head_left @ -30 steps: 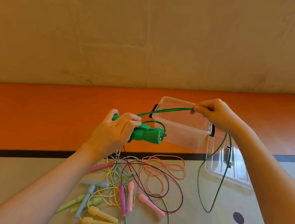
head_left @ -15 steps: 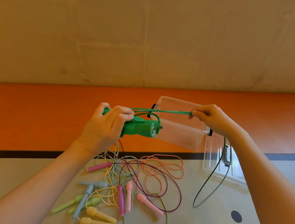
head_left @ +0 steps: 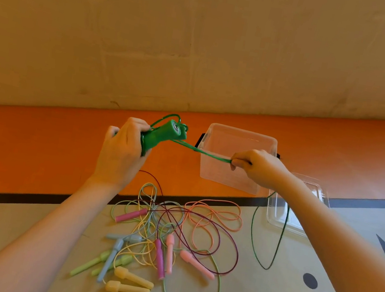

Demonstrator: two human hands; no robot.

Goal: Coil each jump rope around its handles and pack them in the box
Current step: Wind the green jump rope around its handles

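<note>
My left hand point(head_left: 122, 149) grips the two dark green handles point(head_left: 162, 134) together, tilted up to the right, with a few turns of green rope round them. From the handles the green rope point(head_left: 201, 150) runs taut to my right hand point(head_left: 257, 166), which pinches it in front of the clear plastic box point(head_left: 241, 139). The rope's free length hangs below my right wrist in a long loop point(head_left: 265, 265) down to the floor.
A tangle of jump ropes lies on the floor below my hands: pink handles point(head_left: 196, 263), magenta handles point(head_left: 158, 258), yellow handles point(head_left: 132, 277), light green handles point(head_left: 88, 264) and grey-blue handles point(head_left: 113, 253). The box's clear lid point(head_left: 298, 226) lies right of the box. A wall stands behind.
My left hand has tipped the green handles upward and moved left. My right hand has dropped lower in front of the box, carrying the rope under the handles.
</note>
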